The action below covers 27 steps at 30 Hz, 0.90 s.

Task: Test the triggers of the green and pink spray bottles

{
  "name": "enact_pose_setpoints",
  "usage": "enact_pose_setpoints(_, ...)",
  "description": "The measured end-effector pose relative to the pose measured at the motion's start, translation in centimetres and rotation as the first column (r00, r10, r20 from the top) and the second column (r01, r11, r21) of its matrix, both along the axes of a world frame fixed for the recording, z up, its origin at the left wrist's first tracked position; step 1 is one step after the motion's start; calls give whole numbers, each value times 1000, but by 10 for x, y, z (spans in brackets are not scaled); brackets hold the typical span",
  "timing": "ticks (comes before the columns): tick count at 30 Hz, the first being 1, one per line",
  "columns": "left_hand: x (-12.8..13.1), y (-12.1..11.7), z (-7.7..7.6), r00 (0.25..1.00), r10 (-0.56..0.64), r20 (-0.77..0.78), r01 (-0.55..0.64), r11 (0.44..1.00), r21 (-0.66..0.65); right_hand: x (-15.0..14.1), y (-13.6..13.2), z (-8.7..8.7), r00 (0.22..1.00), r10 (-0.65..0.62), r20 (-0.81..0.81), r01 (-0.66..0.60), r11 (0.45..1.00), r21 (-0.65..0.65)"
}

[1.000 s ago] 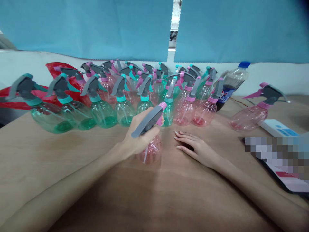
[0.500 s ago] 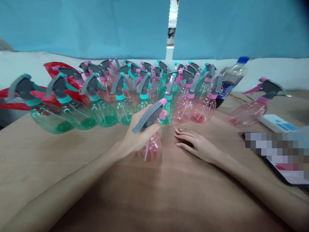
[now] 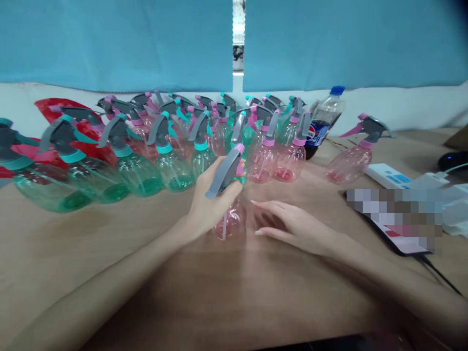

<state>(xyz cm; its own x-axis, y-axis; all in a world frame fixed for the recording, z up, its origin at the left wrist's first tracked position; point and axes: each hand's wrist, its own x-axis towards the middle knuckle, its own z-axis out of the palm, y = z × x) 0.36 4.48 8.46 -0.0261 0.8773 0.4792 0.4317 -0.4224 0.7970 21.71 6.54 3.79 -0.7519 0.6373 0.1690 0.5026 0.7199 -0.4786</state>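
Note:
My left hand (image 3: 210, 200) is closed around the neck of a pink spray bottle (image 3: 231, 222) with a grey and pink trigger head, in front of me on the wooden table (image 3: 175, 297). The bottle's clear pink body shows below the hand, with its dip tube inside. Just to its right, my right hand (image 3: 288, 222) reaches with fingers stretched and thumb apart, holding nothing. Behind the left hand stands a row of green spray bottles (image 3: 141, 175); two pink spray bottles (image 3: 288, 163) stand to the right of that row.
More spray bottles crowd the back, beside red plastic (image 3: 54, 109). A cola bottle (image 3: 318, 126) stands behind. At right are a lone pink spray bottle (image 3: 349, 163), a white power strip (image 3: 389, 175) and a phone (image 3: 393, 224) with a cable. A blue curtain (image 3: 117, 44) hangs behind.
The view has turned right, so the background things shift left. My right hand has come closer to the held spray bottle, its thumb and fingers wider apart. The left hand keeps its grip.

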Motion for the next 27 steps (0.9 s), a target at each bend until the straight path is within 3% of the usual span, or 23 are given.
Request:
enact_pose_setpoints(4,26,7,-2,1000,-26,5,26,1000,10,8,-13,9,999,-43,-28,43,999,-13)
enact_pose_setpoints(9,68,20,-3,998,-61,25,60,997,47,24,-20,10,974,-197,-109,195,980,-26)
enact_pose_setpoints(14,112,34,-4,988,-125,94,124,992,10,43,-20,9,910,-378,-171,381,924,-19)
enact_pose_setpoints(19,147,51,-4,968,-237,76,240,971,-23,62,-10,0,842,-492,-222,521,848,94)
enact_pose_setpoints(23,156,63,-10,953,-295,63,300,950,-90,80,7,-5,828,-518,-215,551,823,139)
enact_pose_setpoints(27,145,61,-31,943,-332,-9,324,926,-195,100,37,-2,805,-538,-252,585,790,184)
